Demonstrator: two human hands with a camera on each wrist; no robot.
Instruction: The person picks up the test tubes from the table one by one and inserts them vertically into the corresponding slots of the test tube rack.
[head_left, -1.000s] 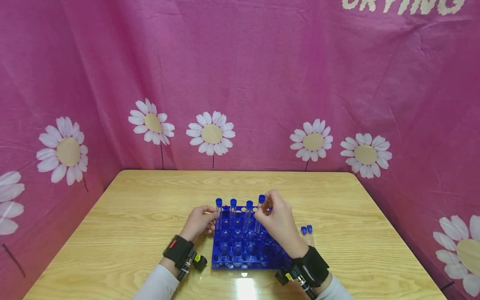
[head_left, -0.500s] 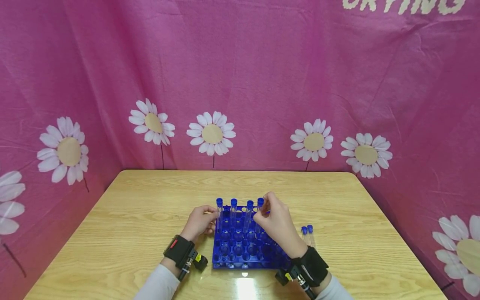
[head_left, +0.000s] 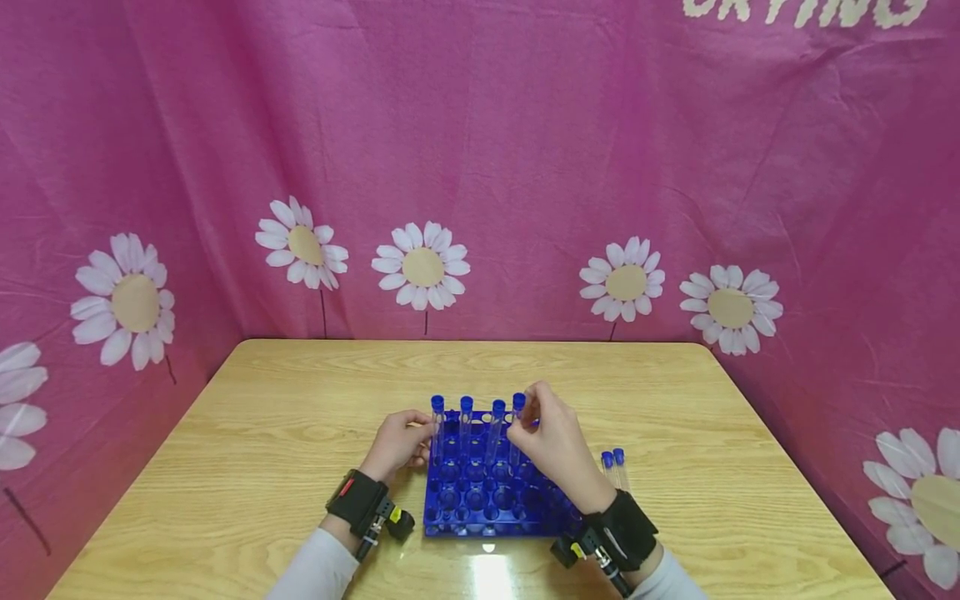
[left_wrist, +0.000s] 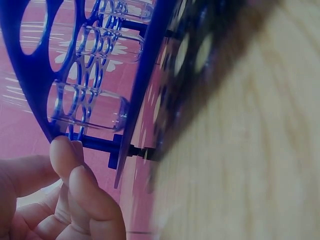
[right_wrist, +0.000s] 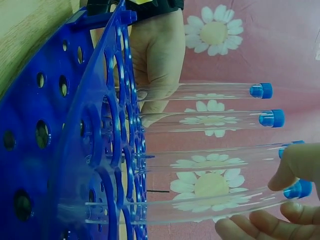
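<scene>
Hanging at the far side is a flowered pink curtain; nearer me spreads the table. On it, roughly midway between left and right, sits the blue rack. My left hand pinches the rack's left edge toward its far end, thumb and fingers together. My right hand grips a tube near its blue cap, the tube's lower end inside a rack hole. Three neighbouring tubes stand left of it, upright in the rack. Two smaller-looking tubes are right of the rack, partly hidden.
</scene>
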